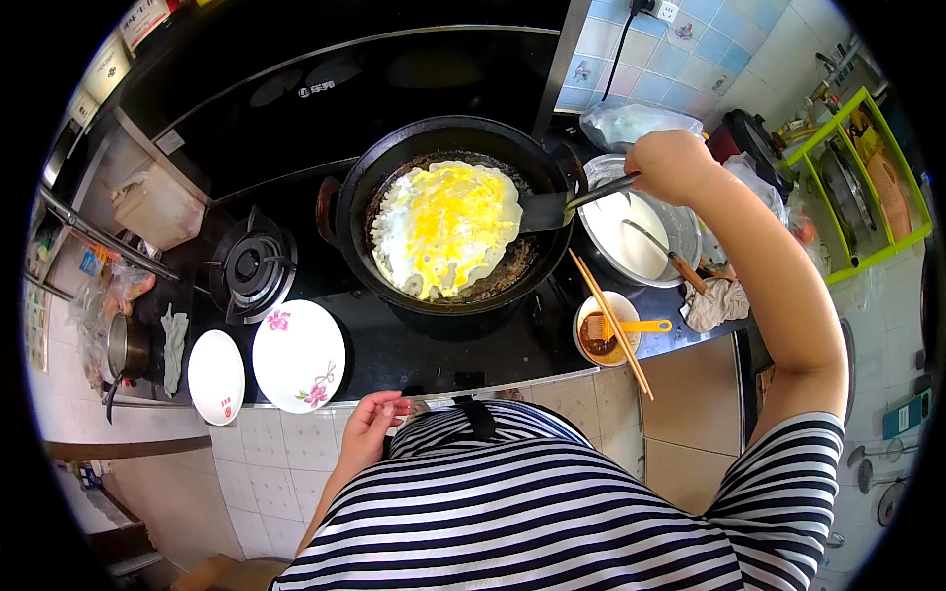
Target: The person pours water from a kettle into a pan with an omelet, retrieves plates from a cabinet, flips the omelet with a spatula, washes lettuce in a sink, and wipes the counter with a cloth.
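Observation:
My right hand [671, 168] grips the handle of a spatula [545, 212] whose flat dark blade meets the right edge of an egg pancake [451, 225]. Whether the blade's tip lies under the pancake cannot be made out. Yellow egg is spread over the pale batter, which rests in a black two-handled wok [436, 304] on the stove. Down by the counter's front edge, my left hand [375, 426] hangs with bent fingers apart and nothing in them. The nearest thing on the counter to it is a white plate [298, 356] with pink flowers.
Right of the wok stands a metal pot [684, 244] of white batter with a ladle [665, 255]. Before it, chopsticks [610, 318] and a yellow brush [639, 326] lie across a sauce bowl [586, 347]. At left are a gas burner [253, 266], a smaller white plate [215, 373] and a cloth [174, 347].

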Tool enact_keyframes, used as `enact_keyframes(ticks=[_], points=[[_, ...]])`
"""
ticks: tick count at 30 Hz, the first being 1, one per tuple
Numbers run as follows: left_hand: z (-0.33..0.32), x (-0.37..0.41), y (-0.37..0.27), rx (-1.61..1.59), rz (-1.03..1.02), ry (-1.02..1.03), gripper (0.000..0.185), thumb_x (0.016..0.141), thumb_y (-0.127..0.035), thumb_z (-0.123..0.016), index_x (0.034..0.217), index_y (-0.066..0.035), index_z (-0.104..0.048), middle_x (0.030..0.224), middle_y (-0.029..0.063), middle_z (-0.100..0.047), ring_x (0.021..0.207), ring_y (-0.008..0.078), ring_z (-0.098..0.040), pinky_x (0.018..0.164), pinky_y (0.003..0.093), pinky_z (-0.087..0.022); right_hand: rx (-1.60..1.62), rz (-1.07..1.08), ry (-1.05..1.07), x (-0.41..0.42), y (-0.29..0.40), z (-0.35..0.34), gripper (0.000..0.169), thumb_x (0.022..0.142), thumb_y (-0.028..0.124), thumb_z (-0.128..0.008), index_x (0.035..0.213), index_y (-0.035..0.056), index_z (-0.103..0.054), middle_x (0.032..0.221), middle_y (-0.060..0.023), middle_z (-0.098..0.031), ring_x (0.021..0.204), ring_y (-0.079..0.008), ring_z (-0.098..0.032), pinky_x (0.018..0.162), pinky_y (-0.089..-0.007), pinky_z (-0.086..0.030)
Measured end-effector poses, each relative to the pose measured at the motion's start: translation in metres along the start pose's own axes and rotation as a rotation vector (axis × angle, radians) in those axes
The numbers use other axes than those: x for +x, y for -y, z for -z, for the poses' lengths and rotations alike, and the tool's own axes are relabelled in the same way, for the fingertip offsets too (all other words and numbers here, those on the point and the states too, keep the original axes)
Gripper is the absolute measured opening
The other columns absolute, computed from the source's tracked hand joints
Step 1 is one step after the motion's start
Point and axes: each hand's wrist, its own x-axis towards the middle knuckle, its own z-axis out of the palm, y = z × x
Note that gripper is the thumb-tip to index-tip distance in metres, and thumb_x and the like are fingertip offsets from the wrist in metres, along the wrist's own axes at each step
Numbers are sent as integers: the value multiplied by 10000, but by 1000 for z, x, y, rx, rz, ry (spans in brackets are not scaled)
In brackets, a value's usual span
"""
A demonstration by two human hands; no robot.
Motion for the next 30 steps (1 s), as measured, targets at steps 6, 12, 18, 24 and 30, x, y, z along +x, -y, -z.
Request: enact_keyframes(ticks=[6,12,18,24,30], points=[[0,3,-5,45,0,12,228,915,-143,-434,1105,-31,-490,1039,89,-578,946,147,-539,808,258,-417,-202,25,32,10,20,29,128,688,81,-596,790,66,-672,841,-90,-649,773,-263,-630,623,-346,-508],[7,0,0,27,-10,-2,239,916,-164,-442,1105,-28,-492,1039,88,-578,946,146,-537,808,262,-417,-243,44,9,32,28,42,119,697,104,-604,789,80,-674,845,-73,-652,772,-253,-632,607,-358,-506],[11,-4,3,-9,7,-36,247,915,-172,-450,1110,-27,-496,1028,83,-582,937,139,-538,801,256,-415,31,36,181,78,-33,-3,258,668,224,-694,883,84,-662,740,-72,-646,643,-201,-626,549,-344,-502],[18,-14,12,-46,-9,-105,241,911,-154,-451,1111,-26,-494,1026,79,-583,935,137,-538,796,251,-413,384,-27,256,84,-28,-27,264,698,253,-676,927,123,-666,783,-56,-655,666,-186,-624,594,-348,-507],[13,-17,1,-51,-6,-107,237,906,-133,-460,1115,-24,-491,1035,85,-579,934,134,-540,801,247,-411,356,52,11,77,3,-38,299,705,301,-654,976,172,-658,929,-32,-644,902,-222,-594,768,-334,-467]])
